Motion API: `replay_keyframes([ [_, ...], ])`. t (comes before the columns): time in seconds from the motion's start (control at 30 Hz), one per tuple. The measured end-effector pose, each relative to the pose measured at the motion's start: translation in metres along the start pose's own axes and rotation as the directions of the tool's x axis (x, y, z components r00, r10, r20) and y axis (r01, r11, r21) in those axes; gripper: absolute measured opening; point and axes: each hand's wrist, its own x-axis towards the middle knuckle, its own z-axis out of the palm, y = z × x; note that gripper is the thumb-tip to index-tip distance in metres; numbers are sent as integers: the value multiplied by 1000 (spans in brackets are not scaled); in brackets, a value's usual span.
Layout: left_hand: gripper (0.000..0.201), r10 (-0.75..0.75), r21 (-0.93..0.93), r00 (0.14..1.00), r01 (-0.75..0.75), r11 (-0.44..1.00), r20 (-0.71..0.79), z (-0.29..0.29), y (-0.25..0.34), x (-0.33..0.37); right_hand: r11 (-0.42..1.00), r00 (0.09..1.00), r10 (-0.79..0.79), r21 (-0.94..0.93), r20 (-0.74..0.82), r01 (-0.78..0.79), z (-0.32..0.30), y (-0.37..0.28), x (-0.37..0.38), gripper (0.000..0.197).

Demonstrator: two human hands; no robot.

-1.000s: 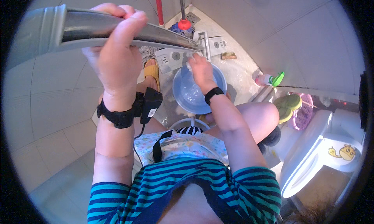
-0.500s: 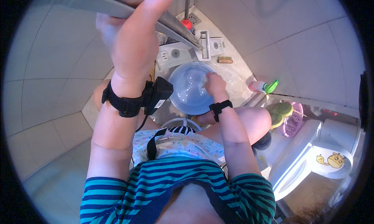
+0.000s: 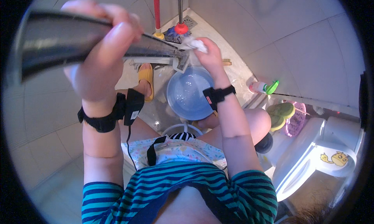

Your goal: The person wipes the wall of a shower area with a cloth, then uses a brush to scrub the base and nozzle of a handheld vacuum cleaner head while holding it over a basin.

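My left hand [image 3: 99, 64] grips a long dark piece [image 3: 58, 43], wide at its near end and narrowing toward a pale grey frame [image 3: 182, 63] at its far end. I cannot make out its kind. My right hand [image 3: 211, 58] is closed on a crumpled white cloth [image 3: 200, 45], held beside that far end and slightly blurred. Below the frame, a round blue basin [image 3: 189, 93] with water in it stands on the wet floor between my feet.
A red plunger [image 3: 181, 28] and a red-handled mop or broom [image 3: 157, 13] stand in the far corner. A scrubbing brush [image 3: 227, 62] lies behind my right hand. At right are a spray bottle [image 3: 257, 87], green slippers [image 3: 281, 111] and a toilet [image 3: 300, 173].
My right hand has risen from the basin to the far end of the long piece, bringing the white cloth. My left hand has moved left and nearer, swinging the piece along.
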Motion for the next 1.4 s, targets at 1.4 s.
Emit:
replay_keyframes([
  [1.4,25,-69,-21,914,66,998,-401,15,2,-54,910,980,-184,389,73,142,38,-92,-21,25],
])
